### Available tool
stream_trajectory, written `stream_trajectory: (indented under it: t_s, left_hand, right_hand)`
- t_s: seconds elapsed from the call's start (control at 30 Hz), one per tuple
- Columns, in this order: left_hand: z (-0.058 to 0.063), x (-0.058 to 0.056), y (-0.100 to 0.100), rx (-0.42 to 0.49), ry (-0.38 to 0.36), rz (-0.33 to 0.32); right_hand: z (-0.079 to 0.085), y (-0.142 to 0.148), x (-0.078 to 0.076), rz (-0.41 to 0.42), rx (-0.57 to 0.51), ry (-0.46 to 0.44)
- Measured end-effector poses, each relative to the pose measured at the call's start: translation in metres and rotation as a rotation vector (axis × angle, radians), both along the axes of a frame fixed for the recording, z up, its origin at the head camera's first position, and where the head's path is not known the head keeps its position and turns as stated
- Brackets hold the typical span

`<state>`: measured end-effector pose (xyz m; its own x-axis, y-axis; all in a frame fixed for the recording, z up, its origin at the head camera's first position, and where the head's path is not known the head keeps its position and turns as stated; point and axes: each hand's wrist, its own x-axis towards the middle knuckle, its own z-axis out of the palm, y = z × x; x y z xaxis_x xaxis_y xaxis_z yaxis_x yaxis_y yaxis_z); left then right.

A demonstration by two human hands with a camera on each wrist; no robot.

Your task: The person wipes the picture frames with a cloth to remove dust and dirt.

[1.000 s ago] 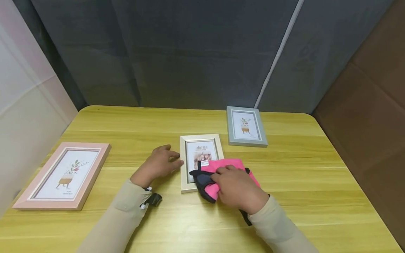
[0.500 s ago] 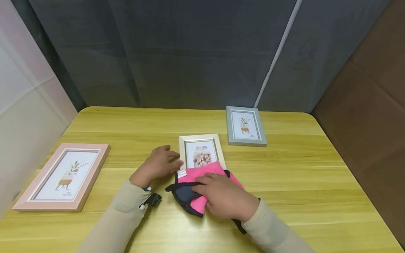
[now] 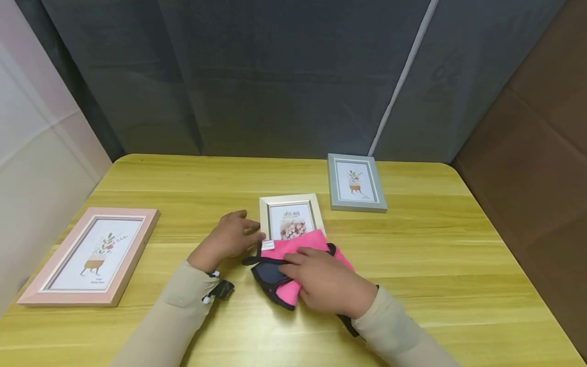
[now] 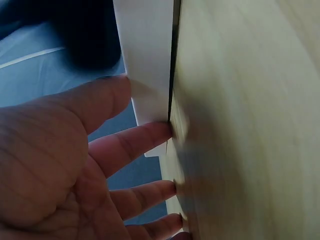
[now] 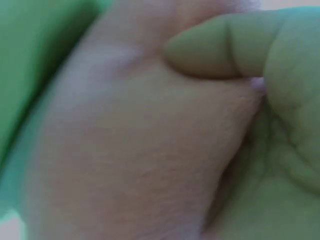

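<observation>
A cream picture frame (image 3: 321,220) with a flower print lies face up mid-table. Across its lower part lies a pink cloth with black edging (image 3: 293,248), hiding that end. My right hand (image 3: 327,283) is on top of the cloth; in the right wrist view its thumb (image 5: 215,47) pinches a fold of blurred cloth (image 5: 135,160). At the frame's left side is my left hand (image 3: 231,237), fingers fairly straight. Up close in the left wrist view, its thumb and forefinger (image 4: 135,137) touch the frame's side edge (image 4: 147,55).
To the left lies a larger pink picture frame (image 3: 34,293). A grey picture frame (image 3: 335,188) lies at the back edge, right of the middle. The wooden table (image 3: 435,265) meets a dark curtain (image 3: 275,81) behind and a brown panel (image 3: 536,137) at right.
My right hand has swept the cloth leftward and down over the cream frame, then slightly back up. The left hand and the frames have stayed put.
</observation>
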<state>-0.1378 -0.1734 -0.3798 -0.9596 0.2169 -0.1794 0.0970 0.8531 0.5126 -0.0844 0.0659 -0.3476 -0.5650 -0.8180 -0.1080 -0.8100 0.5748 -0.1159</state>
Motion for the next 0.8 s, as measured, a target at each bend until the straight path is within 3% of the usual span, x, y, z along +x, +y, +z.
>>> stream_trajectory:
  t_s: [0.1, 0.2, 0.33, 0.43, 0.53, 0.6, 0.8]
  left_hand:
    - [0.000, -0.001, 0.001, -0.028, 0.027, -0.023]
    - [0.001, -0.001, 0.001, -0.027, 0.038, -0.030]
    - [0.001, 0.000, 0.001, 0.010, 0.011, -0.010]
    - [0.001, 0.001, 0.000, 0.023, 0.003, -0.007]
    - [0.002, 0.001, -0.001, 0.024, 0.002, -0.007]
    - [0.001, 0.001, 0.000, 0.021, -0.002, -0.001]
    - [-0.001, -0.001, 0.001, -0.014, 0.002, -0.004]
  right_hand:
    - [-0.005, -0.008, 0.005, 0.048, -0.014, 0.019]
    - [-0.005, -0.009, 0.004, 0.019, -0.008, 0.009]
    - [0.002, 0.002, -0.002, -0.125, 0.014, -0.022]
    - [0.006, 0.012, -0.007, -0.263, 0.065, 0.006]
    - [0.009, 0.016, -0.009, -0.308, 0.097, 0.033]
    - [0.008, 0.015, -0.010, -0.264, 0.091, 0.042]
    - [-0.002, -0.002, -0.001, 0.002, 0.013, 0.054]
